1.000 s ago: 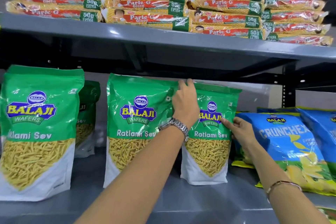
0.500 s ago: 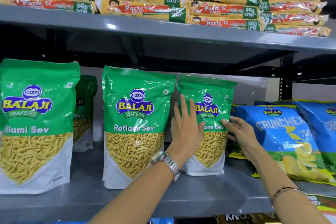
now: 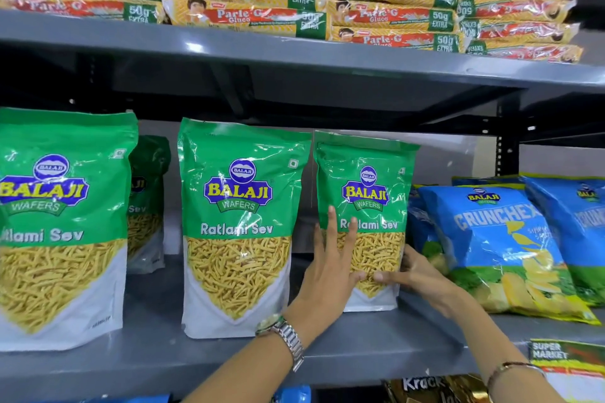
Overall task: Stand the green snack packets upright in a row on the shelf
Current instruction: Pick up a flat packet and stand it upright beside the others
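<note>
Green snack packet (image 3: 366, 186) stands upright, left hand (image 3: 327, 275) flat against its front, right hand (image 3: 422, 278) gripping its side.

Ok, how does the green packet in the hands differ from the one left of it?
The held packet has the left hand and right hand on it; the middle packet is untouched. The held packet stands farther back and looks smaller; the middle packet is nearer the shelf edge. Both stand upright, same green Ratlami Sev.

Three green packets (image 3: 235, 206) upright along shelf (image 3: 376, 350); fourth packet (image 3: 147, 206) behind.
</note>
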Motion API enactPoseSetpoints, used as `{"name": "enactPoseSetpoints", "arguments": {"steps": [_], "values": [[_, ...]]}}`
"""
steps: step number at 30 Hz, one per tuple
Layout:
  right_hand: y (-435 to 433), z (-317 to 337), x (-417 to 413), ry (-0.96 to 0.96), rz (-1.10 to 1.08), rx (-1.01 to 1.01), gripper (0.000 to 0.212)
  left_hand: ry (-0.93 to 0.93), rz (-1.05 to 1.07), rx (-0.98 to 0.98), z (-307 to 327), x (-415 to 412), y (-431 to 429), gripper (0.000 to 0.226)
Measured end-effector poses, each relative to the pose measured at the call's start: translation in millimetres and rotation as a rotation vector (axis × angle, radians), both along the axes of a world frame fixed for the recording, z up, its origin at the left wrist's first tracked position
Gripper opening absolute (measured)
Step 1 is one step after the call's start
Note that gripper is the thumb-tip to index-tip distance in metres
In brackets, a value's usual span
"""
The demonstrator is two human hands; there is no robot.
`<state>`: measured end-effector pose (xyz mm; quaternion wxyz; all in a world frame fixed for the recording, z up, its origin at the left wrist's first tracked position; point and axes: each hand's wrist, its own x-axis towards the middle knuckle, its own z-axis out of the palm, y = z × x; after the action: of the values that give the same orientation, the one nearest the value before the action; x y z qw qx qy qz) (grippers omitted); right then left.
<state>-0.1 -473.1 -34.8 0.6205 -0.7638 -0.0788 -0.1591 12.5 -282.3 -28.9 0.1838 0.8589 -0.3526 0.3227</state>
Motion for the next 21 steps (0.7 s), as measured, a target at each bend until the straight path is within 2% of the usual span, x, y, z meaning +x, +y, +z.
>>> {"name": "enactPoseSetpoints", "arguments": {"steps": [9,15,21], "values": [[-11.9,0.0,-5.2,0.018,-0.026,-0.022,0.100,-0.054,0.052,-0.017,-2.7,-4.0,-13.2,0.090],[-10.4,-0.3,-10.4,0.021,-0.004,-0.019,0.085,-0.062,0.073,-0.015,-4.0,-9.5,-11.7,0.090],[-9.1,0.5,-21.9,0.022,0.001,-0.019,0.079,-0.056,0.041,-0.039,-7.6,-18.2,-12.9,0.091]]}}
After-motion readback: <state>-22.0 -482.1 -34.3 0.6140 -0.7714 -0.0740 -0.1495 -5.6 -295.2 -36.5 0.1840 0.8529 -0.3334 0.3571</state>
